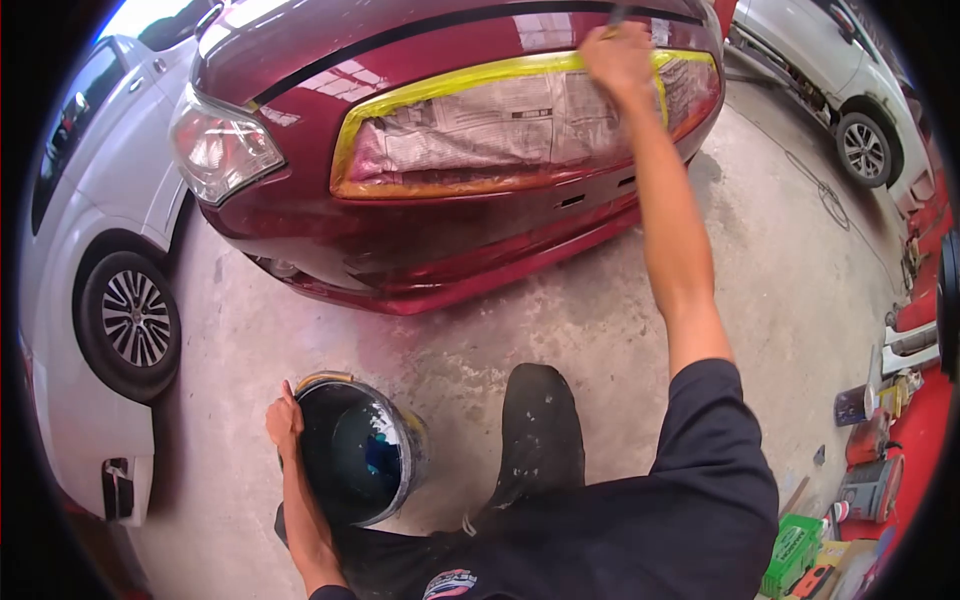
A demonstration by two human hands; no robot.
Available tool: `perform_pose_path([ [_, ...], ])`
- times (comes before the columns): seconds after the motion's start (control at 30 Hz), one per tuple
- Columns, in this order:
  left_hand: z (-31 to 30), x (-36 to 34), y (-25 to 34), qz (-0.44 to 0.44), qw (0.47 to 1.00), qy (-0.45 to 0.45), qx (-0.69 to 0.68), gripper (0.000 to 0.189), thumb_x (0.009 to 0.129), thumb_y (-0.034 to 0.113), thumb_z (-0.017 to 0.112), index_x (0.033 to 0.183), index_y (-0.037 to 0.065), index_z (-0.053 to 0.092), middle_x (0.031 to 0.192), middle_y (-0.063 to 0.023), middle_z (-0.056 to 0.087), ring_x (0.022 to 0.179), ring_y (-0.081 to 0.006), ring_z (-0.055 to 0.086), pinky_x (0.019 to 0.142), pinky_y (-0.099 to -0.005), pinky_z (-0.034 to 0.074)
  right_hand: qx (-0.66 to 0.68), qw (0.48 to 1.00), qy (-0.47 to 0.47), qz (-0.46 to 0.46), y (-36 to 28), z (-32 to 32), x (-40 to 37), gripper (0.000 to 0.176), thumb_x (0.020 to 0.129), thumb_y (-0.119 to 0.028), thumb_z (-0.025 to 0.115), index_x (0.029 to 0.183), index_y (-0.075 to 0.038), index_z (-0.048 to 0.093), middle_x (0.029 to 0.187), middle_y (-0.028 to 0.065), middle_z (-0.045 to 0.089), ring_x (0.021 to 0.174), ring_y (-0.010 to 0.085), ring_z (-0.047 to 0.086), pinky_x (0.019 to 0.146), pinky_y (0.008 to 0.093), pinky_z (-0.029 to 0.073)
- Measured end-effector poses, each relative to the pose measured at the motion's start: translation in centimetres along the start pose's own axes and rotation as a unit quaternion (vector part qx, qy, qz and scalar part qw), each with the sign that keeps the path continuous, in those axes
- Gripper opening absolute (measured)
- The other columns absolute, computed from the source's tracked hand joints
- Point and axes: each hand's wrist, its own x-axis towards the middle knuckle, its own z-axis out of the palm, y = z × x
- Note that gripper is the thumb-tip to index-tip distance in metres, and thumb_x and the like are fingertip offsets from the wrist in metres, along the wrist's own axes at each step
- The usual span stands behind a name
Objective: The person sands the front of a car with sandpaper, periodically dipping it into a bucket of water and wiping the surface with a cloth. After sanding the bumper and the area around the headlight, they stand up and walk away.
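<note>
A dark red car bumper (450, 235) faces me, its grille opening covered with newspaper (480, 125) and edged with yellow tape (400, 95). My right hand (618, 58) is raised over the top edge of the taped area, its fingers closed around something small and greyish at the hood line that I cannot make out. Down at the left, my left hand (285, 418) is closed at the rim of a black bucket (412, 440). Dark liquid and a blue object (380, 455) are inside the bucket.
White vehicles stand at the left (100, 200) and upper right (800, 60). Cans (853, 405), a green box (793, 555) and other items line the right edge. A thin cable (830, 205) lies on the concrete floor (740, 250). My shoe (541, 420) is beside the bucket.
</note>
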Motion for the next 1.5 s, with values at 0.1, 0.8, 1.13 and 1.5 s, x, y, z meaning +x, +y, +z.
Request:
perform_pose_path([
  [0.1, -0.1, -0.2, 0.2, -0.002, 1.000, -0.004, 0.002, 0.092, 0.109, 0.063, 0.017, 0.096, -0.005, 0.078, 0.099, -0.0333, 0.072, 0.099, -0.0507, 0.069, 0.090, -0.0582, 0.053, 0.230, 0.920, -0.296, 0.110, -4.4, -13.9, -1.6, 0.072, 0.103, -0.041, 0.037, 0.141, 0.020, 0.045, 0.154, 0.0442, 0.036, 0.143, 0.0531, 0.042, 0.121, 0.0571, 0.030],
  [0.8, 0.3, -0.2, -0.1, 0.021, 1.000, 0.011, 0.008, 0.090, 0.110, 0.060, 0.018, 0.092, -0.005, 0.077, 0.096, -0.0332, 0.072, 0.094, -0.0497, 0.071, 0.087, -0.0570, 0.055, 0.064, 0.996, -0.056, 0.028, -8.2, -6.3, -4.7, 0.070, 0.103, -0.036, 0.032, 0.142, 0.021, 0.045, 0.153, 0.0418, 0.041, 0.147, 0.0500, 0.039, 0.125, 0.0527, 0.026],
  [1.13, 0.2, 0.1, -0.1, 0.021, 0.999, 0.025, 0.000, 0.089, 0.111, 0.060, 0.019, 0.090, -0.004, 0.078, 0.094, -0.0321, 0.073, 0.093, -0.0497, 0.071, 0.085, -0.0580, 0.055, 0.079, 0.990, -0.071, 0.097, -5.9, -3.1, -2.5, 0.078, 0.104, -0.043, 0.031, 0.147, 0.022, 0.037, 0.155, 0.0402, 0.040, 0.148, 0.0497, 0.037, 0.127, 0.0545, 0.020],
  [1.5, 0.5, -0.2, -0.2, 0.022, 0.999, 0.024, 0.002, 0.089, 0.111, 0.059, 0.020, 0.091, -0.005, 0.077, 0.095, -0.0321, 0.073, 0.094, -0.0498, 0.071, 0.085, -0.0577, 0.055, 0.026, 0.995, -0.077, 0.060, -6.7, -4.5, -3.6, 0.069, 0.104, -0.034, 0.036, 0.145, 0.022, 0.040, 0.154, 0.0420, 0.039, 0.146, 0.0508, 0.039, 0.126, 0.0540, 0.025],
])
